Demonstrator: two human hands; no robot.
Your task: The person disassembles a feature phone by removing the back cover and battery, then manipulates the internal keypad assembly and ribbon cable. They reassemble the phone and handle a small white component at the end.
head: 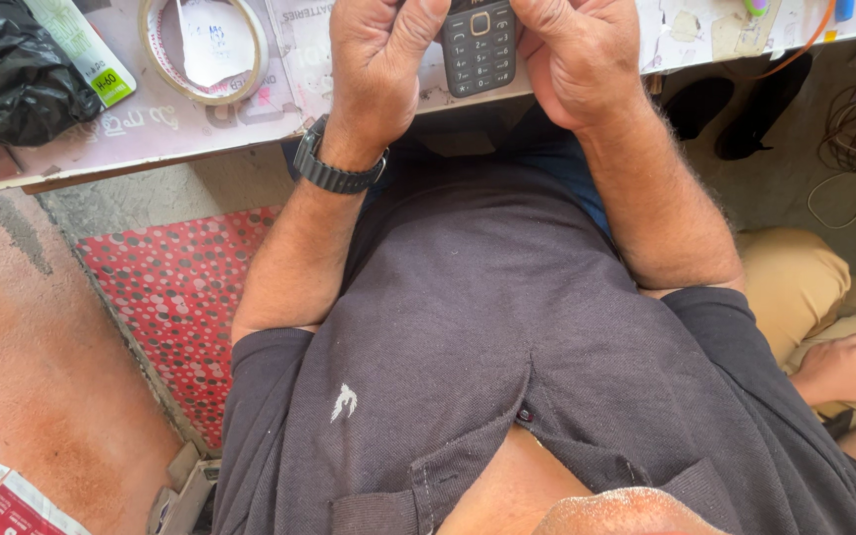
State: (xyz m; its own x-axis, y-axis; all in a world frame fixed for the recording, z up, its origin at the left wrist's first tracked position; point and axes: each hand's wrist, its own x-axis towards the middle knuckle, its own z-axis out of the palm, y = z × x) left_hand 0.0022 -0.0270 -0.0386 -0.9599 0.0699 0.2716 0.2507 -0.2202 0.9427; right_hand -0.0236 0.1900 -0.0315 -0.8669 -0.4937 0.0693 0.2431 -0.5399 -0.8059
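Observation:
A dark grey keypad phone [479,47] is held at the top middle, over the edge of a worn, paper-covered table [131,129]. My left hand [380,61] grips its left side, fingers curled; a black watch [334,170] sits on that wrist. My right hand [579,54] grips the right side. The phone's upper part is cut off by the frame edge. My dark shirt fills the middle of the view.
A roll of clear tape [204,50] and a black plastic bag [14,71] lie on the table at left. A red dotted surface [175,297] lies below it. Another person's hand [844,367] holds a small blue thing at right, near tan trousers. Cables [854,129] lie on the floor.

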